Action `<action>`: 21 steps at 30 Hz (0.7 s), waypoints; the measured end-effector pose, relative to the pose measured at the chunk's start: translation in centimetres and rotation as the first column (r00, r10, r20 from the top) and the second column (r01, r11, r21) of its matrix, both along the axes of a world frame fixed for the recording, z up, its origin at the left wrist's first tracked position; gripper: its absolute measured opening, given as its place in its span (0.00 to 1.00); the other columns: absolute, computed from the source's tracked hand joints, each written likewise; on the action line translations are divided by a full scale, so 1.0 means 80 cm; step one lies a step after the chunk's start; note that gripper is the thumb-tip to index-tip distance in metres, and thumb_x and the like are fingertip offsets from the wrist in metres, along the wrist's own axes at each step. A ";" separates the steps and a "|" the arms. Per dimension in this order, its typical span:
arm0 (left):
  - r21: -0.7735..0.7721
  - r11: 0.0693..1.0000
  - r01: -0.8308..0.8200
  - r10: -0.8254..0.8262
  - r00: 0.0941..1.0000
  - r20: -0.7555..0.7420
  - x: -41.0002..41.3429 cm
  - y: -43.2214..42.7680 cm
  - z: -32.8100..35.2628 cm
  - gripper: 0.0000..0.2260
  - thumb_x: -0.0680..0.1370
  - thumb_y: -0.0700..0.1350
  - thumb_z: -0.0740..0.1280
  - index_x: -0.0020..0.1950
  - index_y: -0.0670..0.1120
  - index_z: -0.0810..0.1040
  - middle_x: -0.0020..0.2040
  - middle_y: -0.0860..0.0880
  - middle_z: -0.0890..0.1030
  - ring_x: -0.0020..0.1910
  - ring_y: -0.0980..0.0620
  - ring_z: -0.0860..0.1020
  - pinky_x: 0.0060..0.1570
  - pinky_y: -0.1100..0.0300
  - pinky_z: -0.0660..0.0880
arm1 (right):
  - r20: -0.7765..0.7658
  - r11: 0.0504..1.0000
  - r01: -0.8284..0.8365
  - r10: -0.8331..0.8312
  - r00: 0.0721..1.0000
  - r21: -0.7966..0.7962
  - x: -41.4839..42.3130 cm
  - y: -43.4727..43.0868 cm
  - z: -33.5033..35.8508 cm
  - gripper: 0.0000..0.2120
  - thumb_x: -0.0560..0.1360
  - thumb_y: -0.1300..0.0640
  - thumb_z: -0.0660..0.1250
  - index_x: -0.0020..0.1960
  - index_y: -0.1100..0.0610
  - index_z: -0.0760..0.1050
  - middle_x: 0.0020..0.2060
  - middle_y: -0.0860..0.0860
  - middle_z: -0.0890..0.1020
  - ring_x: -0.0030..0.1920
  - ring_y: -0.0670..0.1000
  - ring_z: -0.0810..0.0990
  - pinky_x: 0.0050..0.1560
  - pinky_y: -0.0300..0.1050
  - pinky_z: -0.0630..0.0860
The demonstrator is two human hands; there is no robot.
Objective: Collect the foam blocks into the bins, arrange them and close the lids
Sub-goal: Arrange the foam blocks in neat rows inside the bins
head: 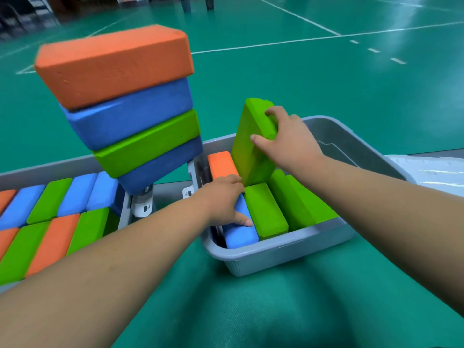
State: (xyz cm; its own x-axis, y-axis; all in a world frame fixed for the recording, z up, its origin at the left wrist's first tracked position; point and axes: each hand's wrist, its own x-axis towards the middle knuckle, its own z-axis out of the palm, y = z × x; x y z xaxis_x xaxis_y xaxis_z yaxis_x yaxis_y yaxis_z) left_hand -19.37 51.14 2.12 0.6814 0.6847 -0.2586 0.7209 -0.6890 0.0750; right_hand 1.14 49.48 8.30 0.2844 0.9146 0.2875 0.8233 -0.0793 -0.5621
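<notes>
The right bin (276, 257) holds an orange block (222, 163), a blue block (242, 236) and green blocks (266, 212) on edge. A tilted green block (251, 151) stands above them. The left bin (62, 169) is packed in two rows; a four-block stack (130, 109) rises at its corner.

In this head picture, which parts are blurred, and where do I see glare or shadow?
Head view: the stacked blocks at left are smeared at their edges, while the right hand and the green block that it grips look sharp; pale glare lies on the floor at upper right; a dark shadow falls on it at bottom centre.
</notes>
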 end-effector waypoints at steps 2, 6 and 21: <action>0.020 1.000 -0.017 0.017 1.000 0.026 -0.002 0.003 -0.002 0.44 0.67 0.72 0.73 0.75 0.48 0.70 0.78 0.51 0.65 0.73 0.43 0.67 0.69 0.44 0.70 | 0.009 0.999 -0.009 0.009 1.000 -0.031 -0.001 0.004 -0.008 0.36 0.74 0.32 0.68 0.76 0.44 0.64 0.62 0.57 0.75 0.56 0.59 0.79 0.59 0.52 0.76; 0.055 0.995 -0.081 0.078 0.996 0.044 -0.004 0.006 -0.007 0.46 0.64 0.74 0.73 0.71 0.46 0.69 0.71 0.48 0.68 0.68 0.43 0.70 0.66 0.45 0.72 | 0.049 0.993 -0.050 0.055 0.997 -0.103 -0.009 0.011 -0.026 0.39 0.74 0.31 0.67 0.80 0.46 0.62 0.67 0.60 0.73 0.63 0.61 0.78 0.63 0.52 0.73; 0.012 0.998 -0.057 0.058 0.988 -0.143 0.003 0.028 -0.006 0.54 0.65 0.79 0.68 0.83 0.64 0.46 0.85 0.54 0.45 0.73 0.36 0.58 0.70 0.37 0.67 | 0.262 0.632 -0.137 0.495 0.828 -0.763 -0.012 0.061 -0.067 0.31 0.84 0.61 0.52 0.84 0.50 0.50 0.81 0.56 0.60 0.78 0.57 0.64 0.71 0.44 0.64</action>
State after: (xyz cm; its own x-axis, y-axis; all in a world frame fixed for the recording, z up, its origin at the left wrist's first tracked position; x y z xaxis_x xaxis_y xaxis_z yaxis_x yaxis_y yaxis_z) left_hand -19.10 53.35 1.63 0.5973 0.7240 -0.3450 0.7622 -0.6463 -0.0369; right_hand 0.17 54.33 2.95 -0.0454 0.8904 -0.4530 0.9982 0.0223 -0.0563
